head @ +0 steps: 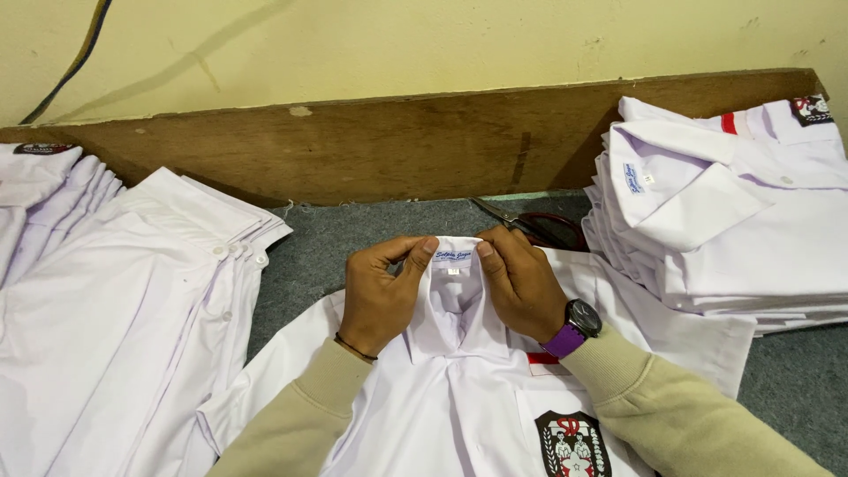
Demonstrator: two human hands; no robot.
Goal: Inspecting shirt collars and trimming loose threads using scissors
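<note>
Left hand [382, 294] and right hand [521, 281] pinch the collar [453, 265] of a white uniform shirt [459, 397] between thumb and fingers, one at each side of the neck label. The shirt lies front up on the grey work surface [795, 380], between a spread shirt pile [106, 309] and a folded stack [733, 212]; scissors [539, 227] lie just behind the collar.

A stack of folded white shirts [724, 212] sits at the right, another pile of shirts [115, 291] at the left. Scissors [539, 228] lie on the grey surface [344, 234] before a wooden board [397, 141].
</note>
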